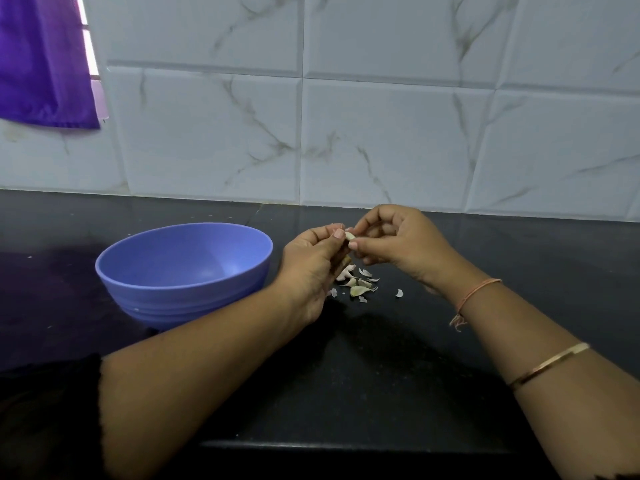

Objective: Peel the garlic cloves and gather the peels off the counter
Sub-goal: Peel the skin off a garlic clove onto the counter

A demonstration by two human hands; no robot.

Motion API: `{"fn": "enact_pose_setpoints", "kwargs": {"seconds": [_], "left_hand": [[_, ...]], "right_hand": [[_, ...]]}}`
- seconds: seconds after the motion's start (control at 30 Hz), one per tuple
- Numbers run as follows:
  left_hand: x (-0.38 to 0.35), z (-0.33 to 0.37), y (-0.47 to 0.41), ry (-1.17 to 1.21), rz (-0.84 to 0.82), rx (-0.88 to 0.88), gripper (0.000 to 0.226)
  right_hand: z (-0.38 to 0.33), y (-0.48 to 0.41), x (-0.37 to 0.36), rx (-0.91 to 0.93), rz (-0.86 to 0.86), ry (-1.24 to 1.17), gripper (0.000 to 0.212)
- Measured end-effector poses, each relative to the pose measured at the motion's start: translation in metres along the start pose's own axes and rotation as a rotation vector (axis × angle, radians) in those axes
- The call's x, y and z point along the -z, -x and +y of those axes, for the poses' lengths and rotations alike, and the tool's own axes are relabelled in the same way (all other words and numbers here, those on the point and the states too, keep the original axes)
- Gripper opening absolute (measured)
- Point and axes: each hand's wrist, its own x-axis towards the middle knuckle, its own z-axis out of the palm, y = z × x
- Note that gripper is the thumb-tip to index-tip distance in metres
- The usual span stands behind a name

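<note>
Fingers (337,233) of both hands pinch 1 small garlic clove (349,236) between them, raised a little above the dark surface (398,368). On the left hand (311,268), thumb and forefinger are closed on the clove's left end. On the right hand (398,242), thumb and forefinger are closed on its right end, and the other fingers are curled loosely inward, touching nothing I can make out. Holding it from both ends like this looks meant to let 1 hand steady the clove while the other picks at its skin; how much skin remains is too small to tell.

Directly beneath the hands lies a small scatter of pale peels (360,284), possibly with a clove or 2 among them, and 1 stray peel (399,293) lies just to their right. Working right over that pile likely keeps falling scraps in 1 spot for easy gathering.

Just left of the left wrist stands a blue bowl (183,271), near the pile; from this angle its visible inside appears empty. It is probably there to receive peeled cloves or peels. Both forearms reach forward over the surface edge, and the right one wears a thread and a bangle.
</note>
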Motion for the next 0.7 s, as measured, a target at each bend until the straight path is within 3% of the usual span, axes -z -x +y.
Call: {"fn": "enact_pose_setpoints", "kwargs": {"seconds": [0.2, 0.7], "left_hand": [[0.0002, -0.0023, 0.0021, -0.092, -0.004, -0.006, 0.01], [0.0009, 0.0001, 0.0022, -0.027, -0.01, 0.006, 0.007]], "right_hand": [[-0.0006, -0.0032, 0.0067, 0.09, 0.098, 0.077, 0.013], [-0.0042, -0.0005, 0.006, 0.151, 0.031, 0.007, 0.016]]}}
